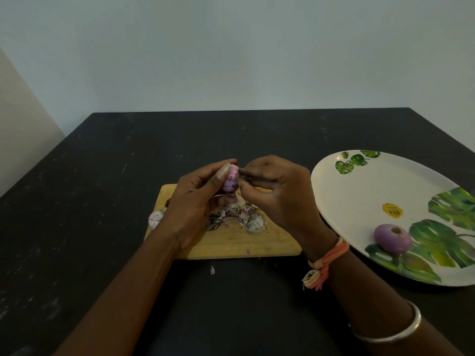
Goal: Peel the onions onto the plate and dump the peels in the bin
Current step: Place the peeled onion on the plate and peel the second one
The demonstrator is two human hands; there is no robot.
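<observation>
Firstly, at the left of the frame the dark table reaches to a pale wall behind it. At the left edge of the wooden cutting board, which lies in the centre of the frame, an unpeeled onion rests half on the board, partly hidden by the left wrist. The left hand is raised above the board with its fingers and thumb curled round a half-peeled onion; the purple flesh shows between the thumb and the fingertips. Under this onion, a pile of peels, whitish and purple, lies in the middle of the board. A small peel scrap lies on the table just below the near edge of the board. The right hand comes to the onion from the right, and its curled fingers and thumb pinch at the upper end of the onion; if they hold a loose strip of skin there, I cannot tell. On the right wrist there is a pink thread bracelet, and lower on the forearm a silver bangle. At the right of the frame, a white plate with green leaf prints and a yellow sticker stands on the table, apart from the board. A peeled onion, smooth and purple, lies on the lower part of the plate.
</observation>
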